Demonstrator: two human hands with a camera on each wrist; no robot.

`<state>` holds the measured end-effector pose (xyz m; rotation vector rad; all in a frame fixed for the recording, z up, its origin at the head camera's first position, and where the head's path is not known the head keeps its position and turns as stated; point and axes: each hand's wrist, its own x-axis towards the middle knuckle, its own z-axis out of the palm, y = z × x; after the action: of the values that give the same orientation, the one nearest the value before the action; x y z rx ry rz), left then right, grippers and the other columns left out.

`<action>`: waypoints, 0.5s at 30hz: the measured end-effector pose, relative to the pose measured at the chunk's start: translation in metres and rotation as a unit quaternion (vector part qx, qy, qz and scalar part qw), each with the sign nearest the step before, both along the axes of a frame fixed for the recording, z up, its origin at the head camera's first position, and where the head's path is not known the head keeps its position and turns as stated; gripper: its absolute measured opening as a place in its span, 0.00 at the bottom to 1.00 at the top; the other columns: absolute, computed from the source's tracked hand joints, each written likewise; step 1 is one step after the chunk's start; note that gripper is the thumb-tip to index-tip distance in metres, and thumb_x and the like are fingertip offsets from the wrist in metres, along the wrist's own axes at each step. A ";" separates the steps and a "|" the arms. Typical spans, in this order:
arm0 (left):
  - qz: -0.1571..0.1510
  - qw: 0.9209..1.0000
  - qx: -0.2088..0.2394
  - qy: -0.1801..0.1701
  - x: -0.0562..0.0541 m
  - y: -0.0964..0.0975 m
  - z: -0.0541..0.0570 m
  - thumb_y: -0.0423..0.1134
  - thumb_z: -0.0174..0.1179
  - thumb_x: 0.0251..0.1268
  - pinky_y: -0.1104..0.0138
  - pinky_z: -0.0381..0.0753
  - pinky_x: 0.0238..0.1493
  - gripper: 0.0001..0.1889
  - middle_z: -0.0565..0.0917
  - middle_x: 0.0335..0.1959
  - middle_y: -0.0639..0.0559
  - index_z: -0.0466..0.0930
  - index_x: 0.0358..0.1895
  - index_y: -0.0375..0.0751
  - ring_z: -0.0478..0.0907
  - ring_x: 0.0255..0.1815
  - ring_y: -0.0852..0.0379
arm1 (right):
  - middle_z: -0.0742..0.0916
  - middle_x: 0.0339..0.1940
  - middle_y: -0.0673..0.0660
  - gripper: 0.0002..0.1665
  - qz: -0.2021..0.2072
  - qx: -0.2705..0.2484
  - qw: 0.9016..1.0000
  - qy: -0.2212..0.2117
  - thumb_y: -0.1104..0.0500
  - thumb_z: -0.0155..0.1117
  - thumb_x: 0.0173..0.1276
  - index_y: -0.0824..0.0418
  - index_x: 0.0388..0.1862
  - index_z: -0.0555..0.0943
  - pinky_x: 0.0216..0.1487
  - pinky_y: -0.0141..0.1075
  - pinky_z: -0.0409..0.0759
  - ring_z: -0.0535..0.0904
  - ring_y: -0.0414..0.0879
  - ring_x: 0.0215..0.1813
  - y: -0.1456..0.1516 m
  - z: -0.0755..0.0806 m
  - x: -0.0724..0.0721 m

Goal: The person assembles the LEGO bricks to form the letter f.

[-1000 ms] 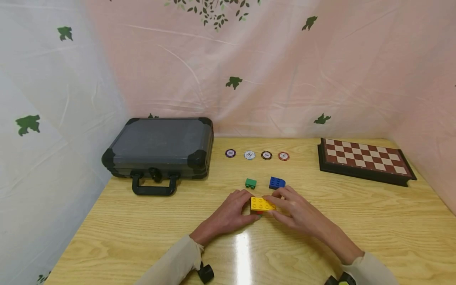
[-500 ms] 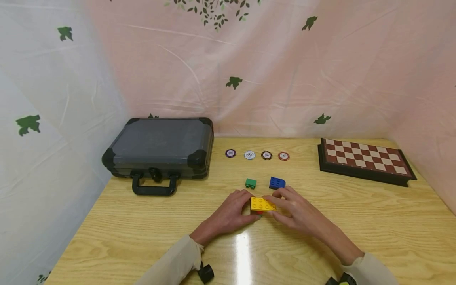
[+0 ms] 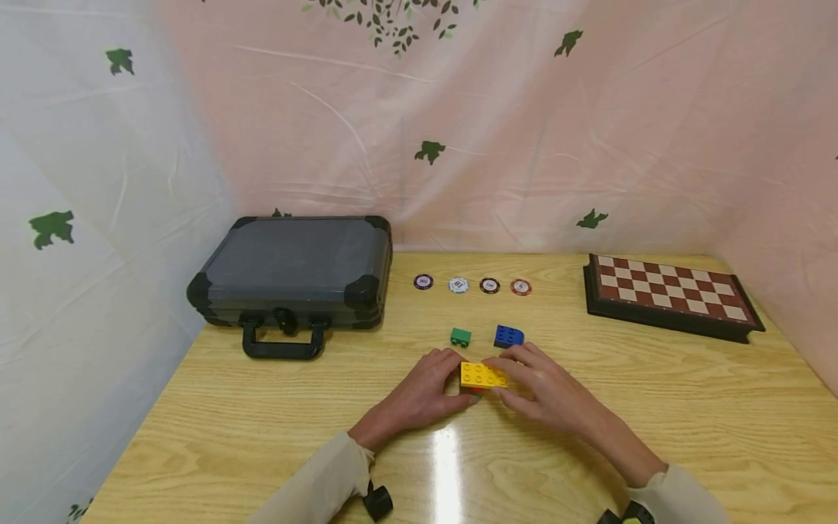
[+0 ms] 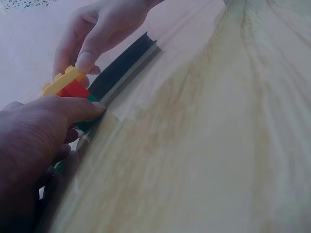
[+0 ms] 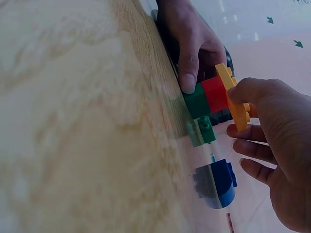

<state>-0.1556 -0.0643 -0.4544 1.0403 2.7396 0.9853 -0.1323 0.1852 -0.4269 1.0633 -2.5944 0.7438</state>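
My right hand pinches a thin yellow toy building brick between thumb and fingers. Under it, in the right wrist view, sit a red brick and a green brick, forming one stack that stands on the table. With thumb and fingers, my left hand grips the lower green brick; from the head view most of that brick is hidden. Just beyond the hands lie a small green brick, studs toward me, and a blue brick with a rounded end, close to my right fingertips.
A grey case with a black handle lies at the back left. Several poker chips, among them a white one, form a row near the back. At the right rests a folded chessboard on the wooden table.
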 end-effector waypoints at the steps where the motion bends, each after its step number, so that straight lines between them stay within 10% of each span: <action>1: 0.000 1.000 0.000 0.001 0.000 0.000 0.000 0.48 0.72 0.66 0.60 0.72 0.59 0.21 0.81 0.52 0.57 0.80 0.58 0.46 0.74 0.52 0.59 | 0.84 0.51 0.48 0.23 -0.001 0.001 1.000 0.000 0.55 0.76 0.66 0.57 0.59 0.85 0.47 0.40 0.82 0.76 0.41 0.50 0.000 0.000 0.000; 15: -0.001 1.000 0.002 -0.005 0.000 -0.001 -0.001 0.47 0.72 0.66 0.60 0.72 0.59 0.21 0.81 0.52 0.57 0.80 0.58 0.47 0.74 0.51 0.60 | 0.84 0.52 0.46 0.17 -0.005 -0.014 1.000 -0.004 0.55 0.73 0.70 0.56 0.56 0.86 0.48 0.41 0.82 0.75 0.40 0.51 -0.001 0.002 -0.002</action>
<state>-0.1559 -0.0652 -0.4553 1.0366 2.7279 0.9946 -0.1342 0.1837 -0.4251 1.0418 -2.5870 0.7813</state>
